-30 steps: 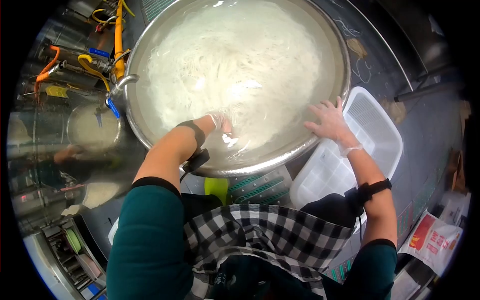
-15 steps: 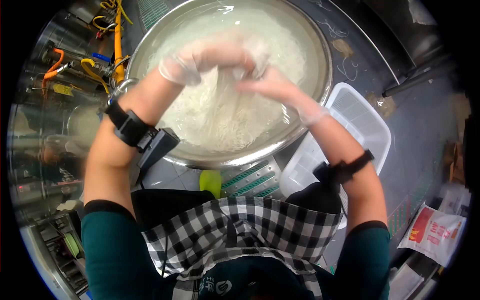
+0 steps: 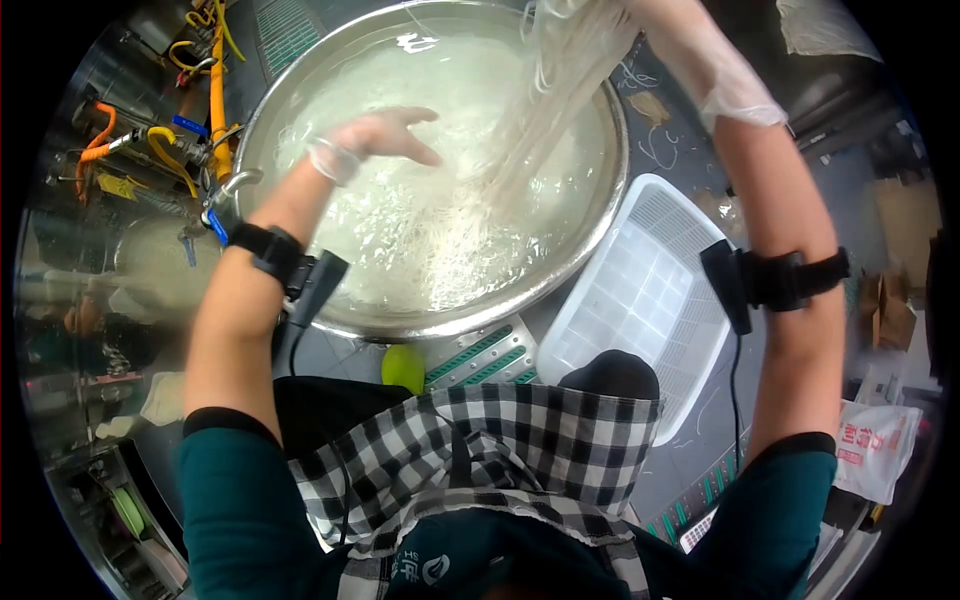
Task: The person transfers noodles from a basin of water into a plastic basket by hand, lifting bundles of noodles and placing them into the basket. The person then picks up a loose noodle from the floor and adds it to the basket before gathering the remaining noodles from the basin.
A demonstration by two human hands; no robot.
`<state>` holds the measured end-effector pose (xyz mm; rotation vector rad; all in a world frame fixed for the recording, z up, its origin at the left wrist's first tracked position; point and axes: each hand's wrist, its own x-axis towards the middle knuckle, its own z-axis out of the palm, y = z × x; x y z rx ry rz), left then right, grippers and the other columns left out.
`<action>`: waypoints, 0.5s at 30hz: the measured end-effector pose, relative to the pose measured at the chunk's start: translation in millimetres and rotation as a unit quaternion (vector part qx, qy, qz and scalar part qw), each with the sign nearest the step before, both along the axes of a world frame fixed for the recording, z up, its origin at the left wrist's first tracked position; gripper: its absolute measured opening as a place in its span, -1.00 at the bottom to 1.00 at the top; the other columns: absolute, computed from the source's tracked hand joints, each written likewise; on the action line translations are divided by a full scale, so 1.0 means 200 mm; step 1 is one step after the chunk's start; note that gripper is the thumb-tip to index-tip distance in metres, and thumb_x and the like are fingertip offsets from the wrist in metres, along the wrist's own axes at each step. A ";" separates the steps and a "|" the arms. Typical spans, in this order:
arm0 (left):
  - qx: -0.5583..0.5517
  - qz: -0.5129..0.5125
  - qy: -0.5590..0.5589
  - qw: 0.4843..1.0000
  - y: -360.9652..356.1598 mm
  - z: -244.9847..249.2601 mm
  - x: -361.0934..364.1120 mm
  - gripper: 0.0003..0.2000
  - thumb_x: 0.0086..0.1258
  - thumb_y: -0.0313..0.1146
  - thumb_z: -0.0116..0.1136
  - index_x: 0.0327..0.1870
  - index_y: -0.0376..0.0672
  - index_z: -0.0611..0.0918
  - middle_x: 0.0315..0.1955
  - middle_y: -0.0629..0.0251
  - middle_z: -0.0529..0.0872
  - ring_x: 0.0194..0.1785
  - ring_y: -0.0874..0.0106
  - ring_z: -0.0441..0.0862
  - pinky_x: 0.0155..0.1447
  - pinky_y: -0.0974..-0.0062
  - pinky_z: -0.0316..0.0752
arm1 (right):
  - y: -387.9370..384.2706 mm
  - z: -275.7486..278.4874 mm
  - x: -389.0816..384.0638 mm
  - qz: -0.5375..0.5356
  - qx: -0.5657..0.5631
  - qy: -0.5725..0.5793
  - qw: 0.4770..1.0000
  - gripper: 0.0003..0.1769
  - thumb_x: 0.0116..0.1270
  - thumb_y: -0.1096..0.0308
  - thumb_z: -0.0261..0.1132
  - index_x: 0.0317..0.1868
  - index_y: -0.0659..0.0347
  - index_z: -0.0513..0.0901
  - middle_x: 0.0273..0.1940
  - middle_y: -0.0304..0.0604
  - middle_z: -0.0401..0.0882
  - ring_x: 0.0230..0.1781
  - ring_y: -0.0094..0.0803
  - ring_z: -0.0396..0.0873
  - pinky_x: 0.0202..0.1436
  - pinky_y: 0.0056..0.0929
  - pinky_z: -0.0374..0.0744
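A wide round metal tub (image 3: 455, 327) holds cloudy water and white noodles. My right hand (image 3: 682, 40), in a clear glove, is at the top edge of the head view with a long bundle of noodles (image 3: 565, 75) in its grip. Its fingers are partly cut off by the frame. The bundle hangs down to the left, its lower ends still in the water among more noodles (image 3: 445, 240). Over the left part of the tub is my left hand (image 3: 378, 135), gloved, its fingers spread and nothing in them.
A white plastic basket (image 3: 625, 300) stands on the floor right of the tub. Pipes and hoses (image 3: 217, 90) run along the left by steel equipment. Loose noodle strands (image 3: 655, 150) lie on the floor. A printed white bag (image 3: 875, 450) is at the lower right.
My hands were close together over the tub's middle. The right has moved up and right, lifting the noodles; the left has come away to the left with fingers spread.
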<state>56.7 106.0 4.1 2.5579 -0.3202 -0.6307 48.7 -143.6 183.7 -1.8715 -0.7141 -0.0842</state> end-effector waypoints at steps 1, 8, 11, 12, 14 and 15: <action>-0.056 -0.008 -0.033 0.998 -0.08 -0.06 0.00 -0.23 0.00 -0.14 0.32 0.27 -0.11 0.26 0.28 0.01 0.18 0.36 0.17 0.08 0.38 0.26 0.00 | -0.02 0.06 -0.02 -0.002 0.004 -0.008 1.000 -0.76 0.15 0.32 0.21 -0.22 0.28 0.61 -0.34 -0.23 0.60 -0.40 -0.51 0.50 -0.26 -0.55 0.48; -0.391 -0.022 0.011 0.920 -0.65 -0.21 0.05 -0.25 0.01 -0.22 0.31 0.26 -0.20 0.24 0.07 -0.01 0.45 0.18 0.22 0.36 0.22 0.40 0.26 | -0.36 0.50 -0.12 -0.064 0.063 -0.077 0.993 -0.76 0.14 0.33 0.22 -0.22 0.27 0.61 -0.34 -0.23 0.60 -0.39 -0.51 0.50 -0.25 -0.55 0.48; -0.220 -0.057 -0.050 0.973 -0.70 -0.51 -0.05 -0.54 0.11 -0.17 0.23 -0.02 -0.27 0.52 -0.30 0.22 0.65 -0.23 0.40 0.58 -0.11 0.52 0.43 | -0.57 0.53 -0.18 -0.118 0.071 -0.085 0.987 -0.76 0.14 0.33 0.22 -0.22 0.27 0.61 -0.34 -0.23 0.60 -0.39 -0.51 0.50 -0.25 -0.55 0.48; -0.074 -0.069 -0.050 0.994 -0.68 -0.54 -0.12 -0.59 0.13 -0.15 0.21 -0.08 -0.26 0.57 -0.35 0.20 0.65 -0.23 0.39 0.58 -0.10 0.51 0.43 | -0.62 0.53 -0.19 -0.137 0.071 -0.086 0.984 -0.76 0.14 0.33 0.22 -0.22 0.27 0.61 -0.34 -0.23 0.60 -0.39 -0.51 0.50 -0.25 -0.55 0.48; -0.141 0.089 0.033 0.985 -0.55 -0.89 -0.16 -0.62 0.14 -0.10 0.16 -0.13 -0.20 0.59 -0.33 0.12 0.65 -0.22 0.31 0.60 -0.09 0.44 0.44 | -0.73 0.52 -0.22 -0.168 0.073 -0.089 0.979 -0.76 0.14 0.33 0.22 -0.22 0.27 0.62 -0.34 -0.23 0.60 -0.39 -0.51 0.50 -0.25 -0.55 0.48; -0.117 0.065 -0.020 0.991 -0.51 -0.89 -0.18 -0.69 0.16 -0.16 0.09 -0.17 -0.15 0.61 -0.29 0.07 0.64 -0.18 0.20 0.58 -0.06 0.37 0.44 | -0.80 0.52 -0.25 -0.184 0.077 -0.090 0.976 -0.76 0.14 0.33 0.22 -0.22 0.27 0.62 -0.34 -0.23 0.60 -0.39 -0.51 0.50 -0.25 -0.55 0.48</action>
